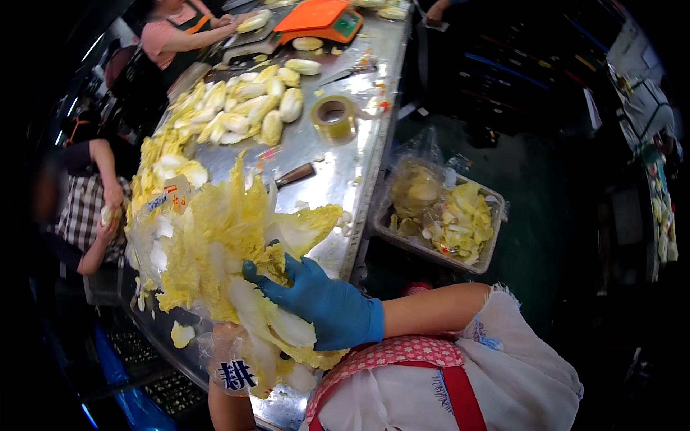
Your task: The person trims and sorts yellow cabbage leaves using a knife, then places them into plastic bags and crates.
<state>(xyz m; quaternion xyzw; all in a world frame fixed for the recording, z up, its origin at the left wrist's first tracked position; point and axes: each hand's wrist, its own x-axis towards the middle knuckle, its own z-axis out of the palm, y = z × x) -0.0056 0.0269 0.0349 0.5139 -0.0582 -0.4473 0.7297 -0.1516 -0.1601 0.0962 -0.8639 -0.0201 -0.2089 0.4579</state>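
Note:
In a blue glove, my right hand [329,307] is closed over a bulky heap of loose yellow-white napa cabbage leaves [215,253], its fingers pushed in among them. Clear plastic packaging [143,231] with print on it is mixed with the leaves. My left forearm [229,407] comes up from below, and more printed plastic [234,372] covers its wrist. Leaves and film hide my left hand, so its grip cannot be seen. Just beyond the heap, a knife's wooden handle [295,175] lies on the metal table [337,199].
Trimmed cabbage hearts [253,105] are piled farther up the table, near a tape roll [333,116], another knife [337,76] and an orange scale [318,19]. A tub [498,207] of leaves and plastic stands off the right edge. Two people [172,40] [89,199] handle cabbages at the left.

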